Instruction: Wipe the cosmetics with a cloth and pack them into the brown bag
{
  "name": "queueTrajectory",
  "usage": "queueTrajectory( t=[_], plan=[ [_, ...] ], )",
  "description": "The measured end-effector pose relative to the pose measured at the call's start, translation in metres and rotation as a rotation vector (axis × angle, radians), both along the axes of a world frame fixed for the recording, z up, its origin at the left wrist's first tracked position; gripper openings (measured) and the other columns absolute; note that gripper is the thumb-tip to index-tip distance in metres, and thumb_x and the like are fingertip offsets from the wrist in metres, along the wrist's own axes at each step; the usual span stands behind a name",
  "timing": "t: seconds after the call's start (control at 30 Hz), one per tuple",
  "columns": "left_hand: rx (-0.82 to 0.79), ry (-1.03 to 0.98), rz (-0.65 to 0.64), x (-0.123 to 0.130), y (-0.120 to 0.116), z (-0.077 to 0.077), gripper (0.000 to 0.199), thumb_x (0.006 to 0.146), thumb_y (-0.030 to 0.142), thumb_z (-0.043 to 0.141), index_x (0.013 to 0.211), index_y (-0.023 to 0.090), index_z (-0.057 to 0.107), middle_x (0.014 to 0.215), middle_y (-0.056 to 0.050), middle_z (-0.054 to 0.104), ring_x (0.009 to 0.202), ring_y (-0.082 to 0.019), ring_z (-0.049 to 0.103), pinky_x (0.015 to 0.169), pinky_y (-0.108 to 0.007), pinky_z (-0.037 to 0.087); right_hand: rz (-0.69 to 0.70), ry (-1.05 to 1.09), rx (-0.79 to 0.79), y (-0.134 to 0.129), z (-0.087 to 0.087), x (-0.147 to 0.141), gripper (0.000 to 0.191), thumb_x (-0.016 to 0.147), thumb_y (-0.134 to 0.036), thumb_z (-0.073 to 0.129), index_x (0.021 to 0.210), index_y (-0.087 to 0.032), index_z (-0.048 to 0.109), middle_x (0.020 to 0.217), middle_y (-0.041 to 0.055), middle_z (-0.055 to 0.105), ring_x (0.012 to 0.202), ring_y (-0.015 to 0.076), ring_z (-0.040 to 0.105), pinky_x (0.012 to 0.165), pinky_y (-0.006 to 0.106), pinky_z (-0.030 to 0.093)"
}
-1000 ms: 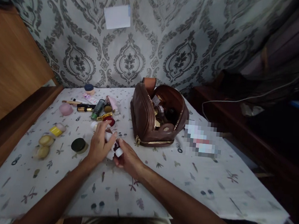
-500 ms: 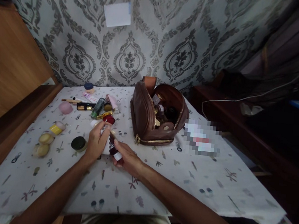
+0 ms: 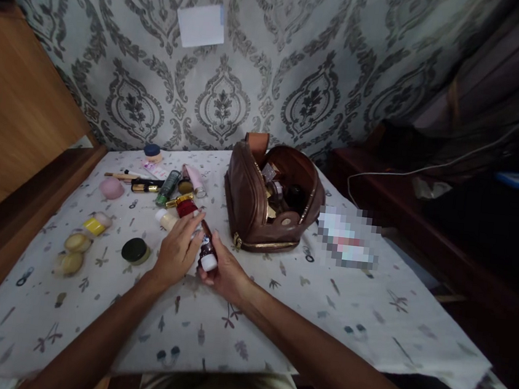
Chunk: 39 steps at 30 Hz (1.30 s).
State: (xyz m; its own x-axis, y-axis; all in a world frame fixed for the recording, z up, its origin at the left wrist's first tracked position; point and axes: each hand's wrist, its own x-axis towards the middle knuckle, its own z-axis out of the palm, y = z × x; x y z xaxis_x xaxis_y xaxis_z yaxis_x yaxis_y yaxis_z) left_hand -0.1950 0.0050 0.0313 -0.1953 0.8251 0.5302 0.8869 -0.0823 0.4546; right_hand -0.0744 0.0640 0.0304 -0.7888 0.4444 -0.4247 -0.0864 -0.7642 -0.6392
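Where the cream bottle (image 3: 168,219) shows beside the left hand (image 3: 178,250), that grip can't be told; dark bottle (image 3: 207,248), white cap (image 3: 208,263) uncovered, held by the right hand (image 3: 227,273) near the brown bag (image 3: 245,196), best with light, even finger pressure

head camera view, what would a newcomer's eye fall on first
Probably the open brown zip bag, standing on the white patterned tablecloth with small items inside. Next, nearer the viewer and slightly left, the right hand grips a dark bottle with a white cap, the left hand close beside it. Behind, grey damask wallpaper covers the wall.
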Motion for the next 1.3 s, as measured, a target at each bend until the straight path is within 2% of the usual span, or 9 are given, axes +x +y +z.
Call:
queueTrajectory(
  t=[0.2, 0.3, 0.47, 0.67, 0.77, 0.87, 1.0, 1.17, 1.3],
  plan=[
    [0.031, 0.245, -0.083, 0.008, -0.003, 0.002, 0.042, 0.101, 0.026, 0.04, 0.141, 0.016, 0.045, 0.148, -0.016, 0.049, 0.143, -0.029, 0.036, 0.113, -0.047, 0.039, -0.071, 0.04, 0.011, 0.0, 0.003, 0.0, 0.048, 0.083, -0.068, 0.062, 0.082, -0.02, 0.054, 0.052, -0.008, 0.054, 0.036, 0.0069, 0.046, 0.035, 0.017, 0.024],
    [0.057, 0.234, -0.03, 0.008, -0.004, 0.006, 0.038, 0.1, 0.027, 0.042, 0.136, 0.015, 0.05, 0.14, -0.018, 0.054, 0.134, -0.029, 0.046, 0.109, -0.046, 0.042, -0.036, 0.06, 0.107, -0.001, 0.002, 0.003, 0.055, 0.073, -0.072, 0.069, 0.077, -0.019, 0.054, 0.052, -0.0075, 0.053, 0.036, 0.0061, 0.045, 0.033, 0.016, 0.02],
    [0.06, -0.046, 0.062, -0.002, -0.004, 0.018, 0.029, 0.099, 0.028, 0.041, 0.118, 0.017, 0.06, 0.109, -0.01, 0.067, 0.105, -0.023, 0.062, 0.093, -0.037, 0.049, 0.029, 0.103, 0.161, -0.003, 0.002, 0.007, 0.061, 0.061, -0.071, 0.079, 0.08, -0.017, 0.058, 0.056, -0.0072, 0.055, 0.037, 0.0045, 0.044, 0.032, 0.015, 0.019],
    [0.012, -0.429, 0.12, -0.013, -0.005, 0.025, 0.034, 0.1, 0.039, 0.039, 0.101, 0.018, 0.066, 0.082, -0.002, 0.065, 0.074, -0.017, 0.061, 0.072, -0.029, 0.048, 0.076, 0.182, 0.14, -0.003, 0.0, 0.006, 0.055, 0.075, -0.068, 0.071, 0.09, -0.017, 0.057, 0.066, -0.0008, 0.065, 0.035, 0.0065, 0.048, 0.029, 0.016, 0.02],
    [0.001, -0.396, 0.1, -0.01, -0.005, 0.021, 0.035, 0.1, 0.038, 0.037, 0.105, 0.018, 0.065, 0.087, -0.003, 0.068, 0.082, -0.018, 0.064, 0.079, -0.031, 0.049, 0.049, 0.181, 0.061, -0.002, 0.003, 0.005, 0.042, 0.087, -0.059, 0.064, 0.095, -0.019, 0.054, 0.064, -0.0012, 0.065, 0.038, 0.01, 0.054, 0.03, 0.016, 0.025],
    [0.015, -0.217, -0.005, -0.003, -0.004, 0.015, 0.034, 0.099, 0.035, 0.04, 0.119, 0.016, 0.06, 0.108, -0.009, 0.068, 0.103, -0.022, 0.063, 0.093, -0.036, 0.048, -0.034, 0.104, -0.07, 0.0, 0.007, 0.004, 0.027, 0.098, -0.047, 0.051, 0.093, -0.021, 0.051, 0.059, -0.0038, 0.06, 0.041, 0.0113, 0.056, 0.031, 0.015, 0.026],
    [0.047, -0.008, -0.088, 0.004, -0.007, 0.013, 0.048, 0.095, 0.038, 0.051, 0.136, 0.014, 0.048, 0.125, -0.016, 0.061, 0.118, -0.027, 0.057, 0.098, -0.04, 0.046, -0.05, 0.026, -0.165, 0.002, 0.009, 0.003, 0.035, 0.102, -0.051, 0.042, 0.087, -0.02, 0.051, 0.056, -0.0044, 0.056, 0.039, 0.0106, 0.054, 0.03, 0.016, 0.023],
    [0.053, -0.14, -0.014, 0.0, -0.007, 0.018, 0.029, 0.095, 0.033, 0.05, 0.117, 0.017, 0.059, 0.108, -0.009, 0.067, 0.101, -0.023, 0.064, 0.089, -0.035, 0.049, 0.048, 0.06, -0.065, -0.003, 0.01, 0.007, 0.044, 0.086, -0.064, 0.063, 0.092, -0.022, 0.051, 0.061, -0.0056, 0.057, 0.043, 0.0098, 0.054, 0.032, 0.015, 0.025],
    [0.022, -0.413, 0.095, -0.007, -0.007, 0.024, 0.025, 0.097, 0.035, 0.044, 0.097, 0.019, 0.063, 0.085, -0.002, 0.067, 0.078, -0.018, 0.063, 0.075, -0.029, 0.048, 0.13, 0.148, 0.062, -0.009, 0.015, 0.012, 0.07, 0.059, -0.055, 0.089, 0.108, -0.024, 0.05, 0.067, -0.0082, 0.056, 0.045, 0.007, 0.051, 0.033, 0.013, 0.021]
  ],
)
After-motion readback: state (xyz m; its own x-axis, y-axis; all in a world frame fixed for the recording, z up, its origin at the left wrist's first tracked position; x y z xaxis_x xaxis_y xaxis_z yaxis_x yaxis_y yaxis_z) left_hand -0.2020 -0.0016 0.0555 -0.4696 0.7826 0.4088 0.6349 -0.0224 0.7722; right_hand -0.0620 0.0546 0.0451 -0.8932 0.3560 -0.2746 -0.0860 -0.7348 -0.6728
